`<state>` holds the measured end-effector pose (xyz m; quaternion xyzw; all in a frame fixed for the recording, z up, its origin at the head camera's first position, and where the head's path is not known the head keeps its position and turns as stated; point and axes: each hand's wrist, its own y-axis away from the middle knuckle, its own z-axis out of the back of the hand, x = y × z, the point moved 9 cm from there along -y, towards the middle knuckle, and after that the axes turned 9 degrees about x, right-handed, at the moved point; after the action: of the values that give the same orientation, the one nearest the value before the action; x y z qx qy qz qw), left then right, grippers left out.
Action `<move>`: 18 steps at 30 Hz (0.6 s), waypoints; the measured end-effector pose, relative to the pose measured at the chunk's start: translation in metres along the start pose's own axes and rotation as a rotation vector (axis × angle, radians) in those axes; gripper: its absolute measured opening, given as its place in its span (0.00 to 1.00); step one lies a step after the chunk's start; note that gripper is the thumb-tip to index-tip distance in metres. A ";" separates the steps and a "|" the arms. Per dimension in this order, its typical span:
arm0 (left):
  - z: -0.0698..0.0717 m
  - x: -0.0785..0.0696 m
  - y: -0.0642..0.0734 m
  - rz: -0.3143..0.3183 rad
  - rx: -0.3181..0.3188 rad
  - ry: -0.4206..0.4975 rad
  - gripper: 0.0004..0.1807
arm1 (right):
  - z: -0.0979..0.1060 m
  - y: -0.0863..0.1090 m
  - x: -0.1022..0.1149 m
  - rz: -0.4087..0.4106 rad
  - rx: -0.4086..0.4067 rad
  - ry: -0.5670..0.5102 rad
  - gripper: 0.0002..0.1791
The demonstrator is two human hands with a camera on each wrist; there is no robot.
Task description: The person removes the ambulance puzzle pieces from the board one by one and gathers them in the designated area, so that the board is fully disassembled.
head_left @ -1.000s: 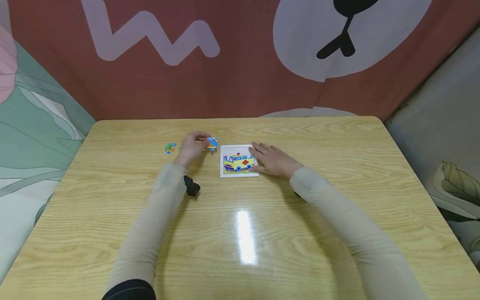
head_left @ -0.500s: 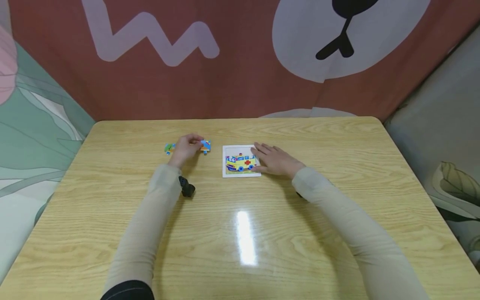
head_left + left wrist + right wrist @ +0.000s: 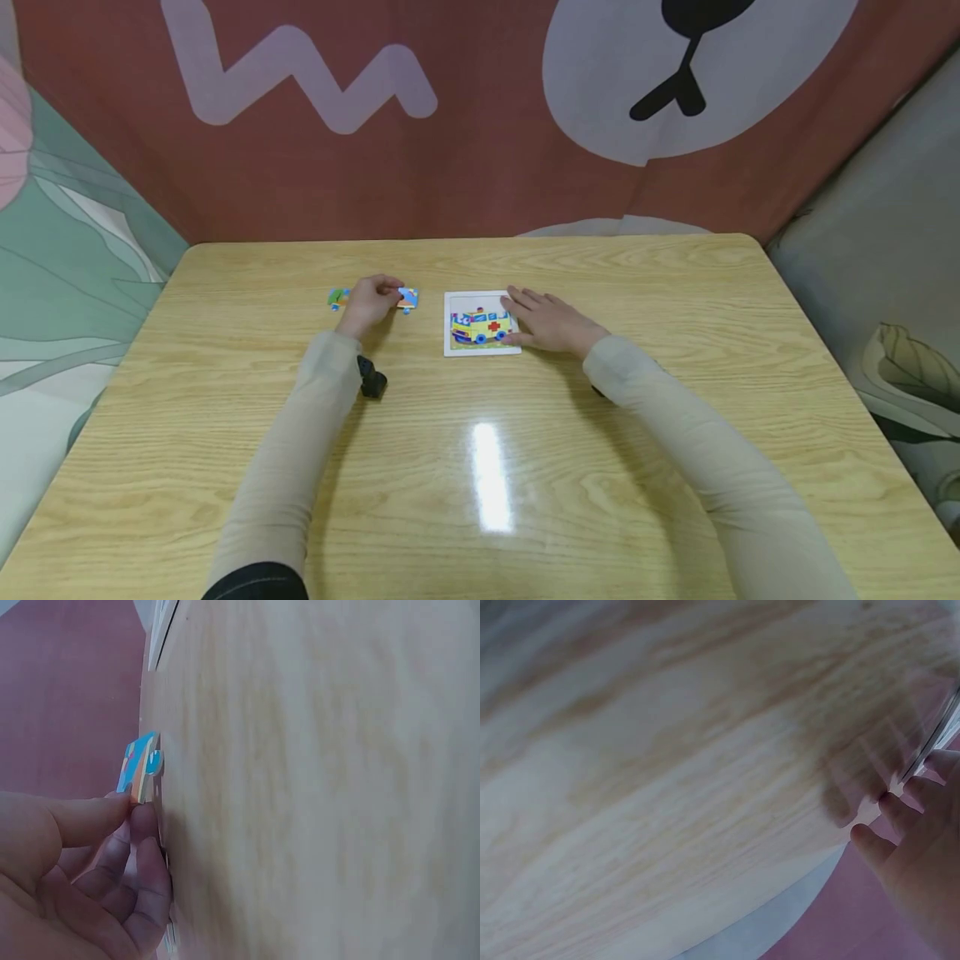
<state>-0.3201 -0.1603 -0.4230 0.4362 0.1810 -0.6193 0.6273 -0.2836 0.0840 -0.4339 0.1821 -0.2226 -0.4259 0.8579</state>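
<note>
My left hand (image 3: 367,305) pinches a blue puzzle piece (image 3: 139,761) between thumb and finger, just above the table left of the frame. In the head view the same puzzle piece (image 3: 408,297) sticks out to the right of the fingertips. A white-bordered puzzle frame (image 3: 457,352) lies flat, showing a yellow ambulance picture (image 3: 477,327) in its lower part; its upper strip is pale. My right hand (image 3: 555,323) rests with straight fingers on the frame's right side, covering part of it. Left of my left hand lies a green and orange puzzle piece (image 3: 338,298), partly hidden by that hand.
The wooden table (image 3: 600,483) has its far edge close behind the puzzle frame, against a red-brown curtain (image 3: 480,167). A black wrist camera (image 3: 372,379) hangs beneath my left wrist. Light glares on the table's near middle.
My left hand has moved left with the blue puzzle piece, away from the puzzle frame and slightly nearer to me. The right hand stays on the frame, which has shifted slightly in view.
</note>
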 end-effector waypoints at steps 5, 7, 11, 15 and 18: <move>0.001 0.000 0.001 0.004 -0.001 -0.019 0.17 | 0.000 0.001 0.001 -0.001 0.000 -0.007 0.42; 0.001 0.001 0.000 0.007 -0.003 -0.021 0.17 | 0.000 0.001 0.000 -0.001 -0.002 -0.010 0.42; 0.000 0.001 -0.002 0.011 -0.012 -0.024 0.17 | 0.000 0.001 0.000 -0.001 -0.003 -0.006 0.42; 0.000 0.000 -0.002 0.015 -0.023 -0.026 0.17 | 0.000 0.000 0.000 0.001 -0.007 0.002 0.42; 0.000 0.001 -0.002 0.019 -0.027 -0.027 0.17 | 0.000 0.000 0.000 0.005 -0.015 0.006 0.42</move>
<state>-0.3219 -0.1603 -0.4245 0.4208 0.1768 -0.6165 0.6415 -0.2837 0.0839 -0.4340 0.1765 -0.2175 -0.4249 0.8608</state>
